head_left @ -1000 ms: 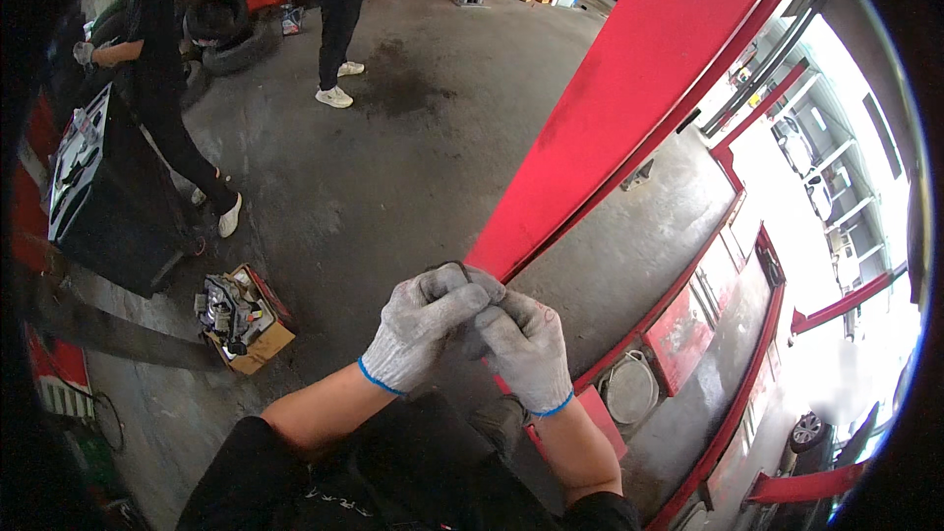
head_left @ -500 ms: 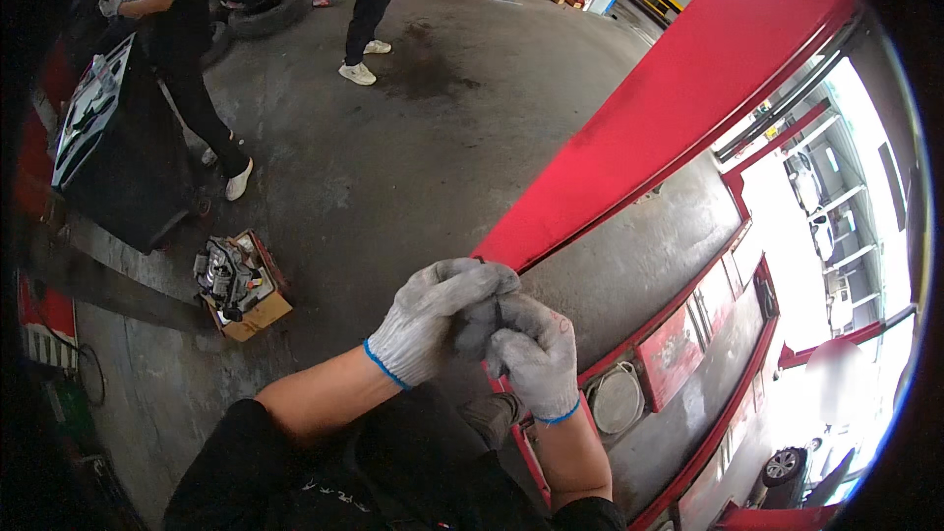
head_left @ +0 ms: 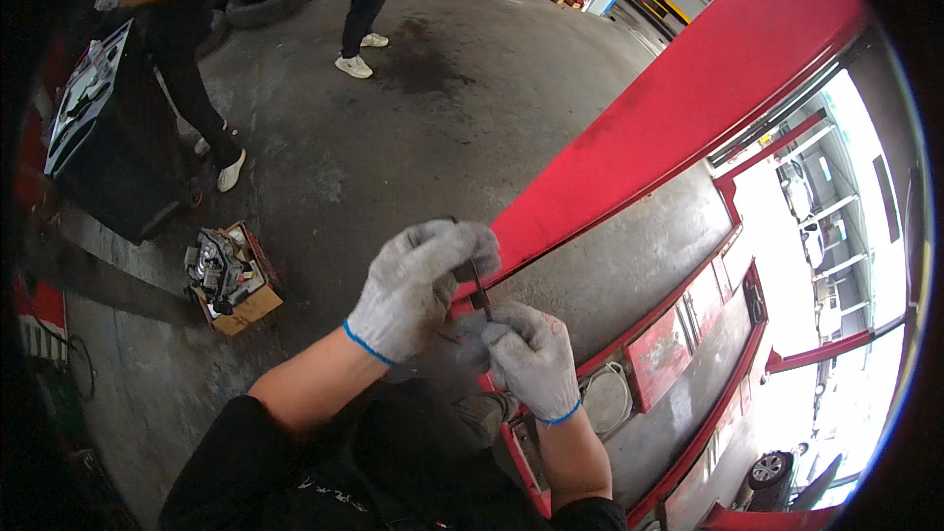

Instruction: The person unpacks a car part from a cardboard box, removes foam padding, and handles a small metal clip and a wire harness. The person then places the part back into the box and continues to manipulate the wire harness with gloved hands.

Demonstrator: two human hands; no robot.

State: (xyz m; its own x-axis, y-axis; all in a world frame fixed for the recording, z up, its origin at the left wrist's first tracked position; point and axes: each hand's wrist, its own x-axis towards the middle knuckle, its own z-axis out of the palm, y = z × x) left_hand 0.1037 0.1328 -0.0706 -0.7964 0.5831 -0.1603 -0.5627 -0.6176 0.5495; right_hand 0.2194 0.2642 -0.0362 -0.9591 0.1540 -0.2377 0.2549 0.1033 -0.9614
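Both hands wear pale knit gloves with blue cuffs, and they meet low in the middle of the view. My left hand (head_left: 411,280) is closed, its fingers pinching the upper end of a thin dark rod-shaped part (head_left: 480,293). Closed around the lower end of that same part is my right hand (head_left: 534,359), just to the right and a little nearer. The part stands nearly upright and tilted between the fingertips; its exact kind cannot be made out. Some of it is hidden by the gloves, and a grey blur lies under the left fingers.
A large red beam (head_left: 649,128) slants from beside my hands to the upper right. A cardboard box (head_left: 251,307) of parts sits on the floor at left, below a black cart (head_left: 118,152). Two people stand farther off, near stacked tires (head_left: 265,8). Red framework (head_left: 664,354) lies right.
My hands have drawn slightly apart, the left moving up and to the left. More of the dark rod-shaped part shows between them. The whole view has shifted a little.
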